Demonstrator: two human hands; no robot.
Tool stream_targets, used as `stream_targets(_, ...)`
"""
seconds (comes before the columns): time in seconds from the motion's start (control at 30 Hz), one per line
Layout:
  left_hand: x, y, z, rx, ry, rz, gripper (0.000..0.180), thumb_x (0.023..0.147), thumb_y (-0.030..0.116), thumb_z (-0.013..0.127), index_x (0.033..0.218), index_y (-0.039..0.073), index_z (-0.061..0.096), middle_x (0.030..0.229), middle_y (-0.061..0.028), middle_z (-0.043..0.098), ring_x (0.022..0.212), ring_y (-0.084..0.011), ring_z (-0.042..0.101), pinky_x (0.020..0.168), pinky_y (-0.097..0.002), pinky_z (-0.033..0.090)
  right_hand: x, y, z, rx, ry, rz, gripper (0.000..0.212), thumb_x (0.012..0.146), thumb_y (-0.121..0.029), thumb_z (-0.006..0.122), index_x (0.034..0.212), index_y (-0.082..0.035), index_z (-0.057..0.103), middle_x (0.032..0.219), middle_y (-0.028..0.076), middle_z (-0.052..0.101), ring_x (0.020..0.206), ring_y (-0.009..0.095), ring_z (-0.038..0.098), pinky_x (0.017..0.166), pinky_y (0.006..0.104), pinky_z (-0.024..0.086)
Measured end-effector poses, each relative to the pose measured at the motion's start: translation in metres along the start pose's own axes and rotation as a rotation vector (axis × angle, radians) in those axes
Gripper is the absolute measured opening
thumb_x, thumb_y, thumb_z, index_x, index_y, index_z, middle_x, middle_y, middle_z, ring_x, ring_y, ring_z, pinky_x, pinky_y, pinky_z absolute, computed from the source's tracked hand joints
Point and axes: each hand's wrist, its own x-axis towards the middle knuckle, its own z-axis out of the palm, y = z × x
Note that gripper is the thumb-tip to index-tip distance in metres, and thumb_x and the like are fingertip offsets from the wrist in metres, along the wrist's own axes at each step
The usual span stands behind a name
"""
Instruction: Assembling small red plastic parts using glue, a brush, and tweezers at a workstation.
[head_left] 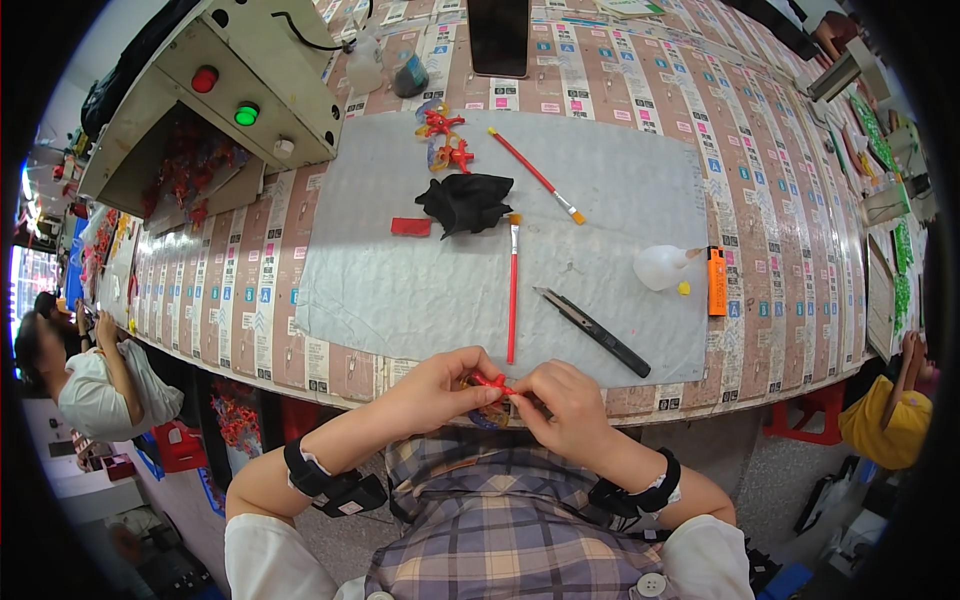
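Note:
A small red plastic figure [489, 381] with clear yellow and bluish parts is held at the table's near edge. My left hand [448, 383] pinches it between thumb and fingers. From the other side, my right hand [566, 404] has its fingertips closed on the figure's red end, and the fingers partly hide it. Just beyond my hands, a red-handled brush [513, 290] lies on the grey sheet [380, 290]. To the right of that brush is a black utility knife [600, 335]. Two similar red figures [440, 122] lie at the sheet's far side.
A black crumpled cloth [466, 204], a red block [410, 227] and another brush [537, 175] lie on the sheet. At right are a white squeeze bottle [662, 267] and an orange lighter [716, 282]. A metal box [225, 75] with buttons stands far left; a phone [498, 38] is at the back.

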Motion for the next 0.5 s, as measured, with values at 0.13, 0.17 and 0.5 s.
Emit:
stream_targets(0.13,0.0002,0.0001,0.0000,0.004,0.000,-0.005,0.013,0.088,0.010,0.057,0.096,0.000,0.053,0.089,-0.0032,0.058,0.085,-0.0079,0.054,0.076,-0.0218,0.045,-0.0003,0.0002,-0.0002,0.002,0.005,0.002,0.012,0.074,-0.005,0.063,0.076,-0.003,0.051,0.069,0.009,0.052,0.065,0.027,0.052,0.056,0.0355,0.042)
stream_targets(0.17,-0.0001,-0.0001,-0.0002,0.004,0.001,-0.004,0.013,0.088,0.010,0.057,0.096,0.000,0.053,0.089,-0.0031,0.058,0.085,-0.0078,0.054,0.076,-0.0218,0.045,-0.0002,0.0002,-0.0002,0.003,0.005,0.002,0.012,0.074,-0.005,0.063,0.076,-0.003,0.052,0.069,0.009,0.052,0.065,0.027,0.053,0.056,0.0354,0.042)
stream_targets(0.5,-0.0003,0.0006,0.0001,0.003,-0.008,0.005,0.014,0.088,0.011,0.057,0.097,0.001,0.053,0.089,-0.0027,0.057,0.085,-0.0075,0.053,0.076,-0.0215,0.044,0.0001,0.0027,0.0030,0.016,0.061,-0.034,0.013,0.071,-0.003,0.066,0.077,-0.004,0.055,0.065,0.008,0.052,0.058,0.025,0.051,0.052,0.0337,0.040)
